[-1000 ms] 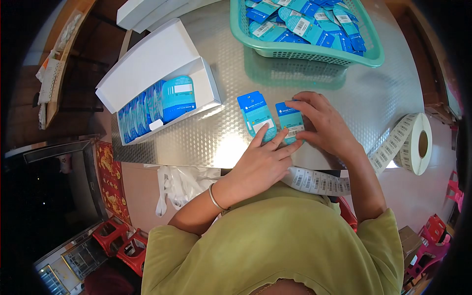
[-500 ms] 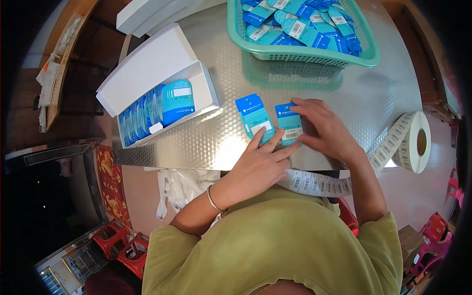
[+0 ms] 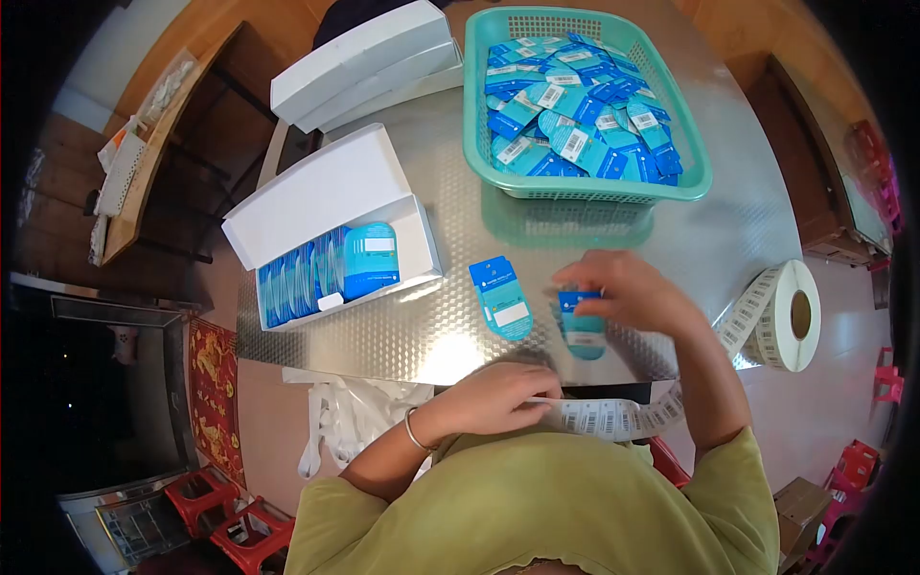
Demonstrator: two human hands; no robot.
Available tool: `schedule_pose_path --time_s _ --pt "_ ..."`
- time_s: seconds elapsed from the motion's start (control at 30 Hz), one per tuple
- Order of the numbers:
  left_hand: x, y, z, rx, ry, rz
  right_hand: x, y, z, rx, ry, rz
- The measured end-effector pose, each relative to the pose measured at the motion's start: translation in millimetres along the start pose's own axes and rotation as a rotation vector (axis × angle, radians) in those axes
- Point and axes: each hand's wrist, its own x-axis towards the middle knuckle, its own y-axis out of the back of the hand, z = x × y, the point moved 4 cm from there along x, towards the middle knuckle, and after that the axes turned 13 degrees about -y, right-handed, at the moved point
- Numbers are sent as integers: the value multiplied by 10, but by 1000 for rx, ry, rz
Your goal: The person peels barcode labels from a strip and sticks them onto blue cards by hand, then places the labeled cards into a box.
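Observation:
My left hand is at the table's near edge, its fingers closed on the end of a strip of white barcode labels. That strip sags toward the right in front of my body. My right hand pinches the blue top of a card, which is smeared by motion and bears a white label low down. Left of it, a second blue and teal card lies flat on the metal table, with a white blank panel on it.
A green basket piled with labelled cards stands at the back. On the left, an open white box holds a row of cards, with closed white boxes behind it. The label roll stands at the right edge.
My left hand has left the cards and drawn back to the label strip. My right hand has closed on the right-hand card's top. The camera view has shifted, showing more of the basket.

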Motion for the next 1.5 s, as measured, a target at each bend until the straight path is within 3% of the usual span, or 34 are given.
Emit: schedule_pose_path --time_s 0.1,0.2,0.27,0.37,0.47,0.53,0.6,0.7,0.9,1.0,1.1,1.2,1.3,1.5 --pt "-2 -27 -2 -85 -5 -44 -15 506 -105 506 -179 145" --pt "22 -62 -13 -170 -13 -46 -3 848 -10 790 -176 594" --pt "37 -85 -22 -237 2 -45 -28 935 4 932 -134 925" --pt "46 -109 -38 -325 30 -32 -19 737 65 796 -89 1058" --pt "58 -118 -55 -372 43 -6 -44 417 -9 496 -58 751" --pt "61 -108 -84 -380 70 -12 -33 175 -161 430 -211 206" --pt "78 -116 -114 -353 53 -4 31 -218 -195 -22 158 264" --pt "75 -100 -122 -375 82 -6 77 -543 -256 -249 255 210" --pt "-7 -94 -226 -603 162 129 -29 -627 -160 -433 202 205" --pt "-4 -69 -246 -640 154 154 -156 -484 -235 -397 114 174" --pt "3 -66 -249 -663 142 156 -227 -357 -158 -168 134 104" --pt "13 -49 -208 -699 135 175 -314 -128 -252 239 15 -90" --pt "5 -42 -236 -798 117 219 -410 -74 -359 379 109 -198" --pt "-10 1 -248 -906 188 307 -432 -192 -370 407 84 -113"
